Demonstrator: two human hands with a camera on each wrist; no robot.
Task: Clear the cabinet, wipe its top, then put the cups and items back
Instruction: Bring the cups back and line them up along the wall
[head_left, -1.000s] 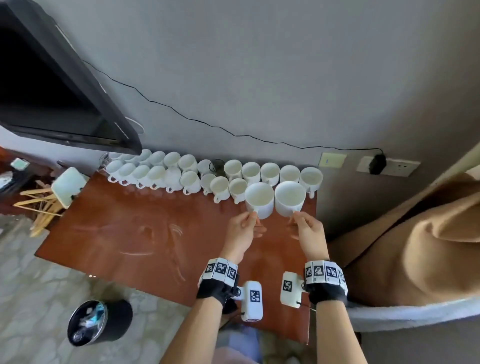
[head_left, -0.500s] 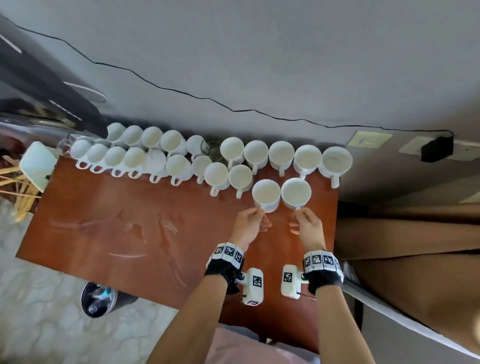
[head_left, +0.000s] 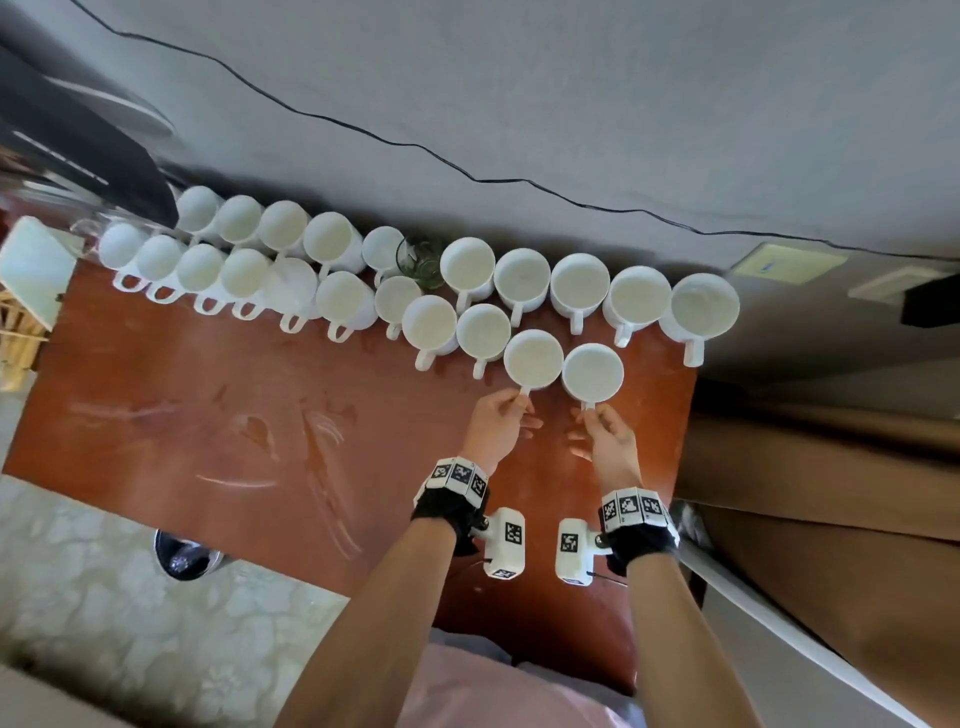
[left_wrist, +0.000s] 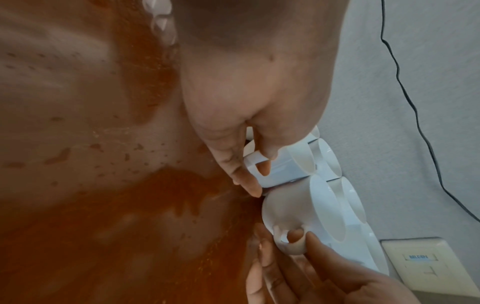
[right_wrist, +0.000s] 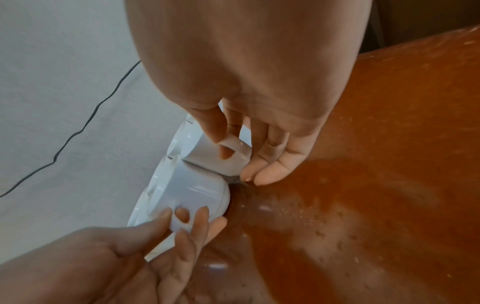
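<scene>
Through each handle loop, seen only from the wrists, a fingertip pokes: left hand (left_wrist: 244, 115) pinches one white mug (head_left: 533, 359), right hand (right_wrist: 259, 102) another mug (head_left: 592, 372), touching on the damp reddish cabinet top (head_left: 208, 395) below a grey wall (head_left: 571, 93).

Reddish-brown cabinet top (head_left: 208, 415) carries white cups (head_left: 470, 265) in rows

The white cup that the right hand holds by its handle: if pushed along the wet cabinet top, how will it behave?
The cup looks rigid and glazed, so it probably slides easily over the wet cabinet top. Its wide mouth suggests it rarely tips, though knocking neighbours may chip it.
</scene>
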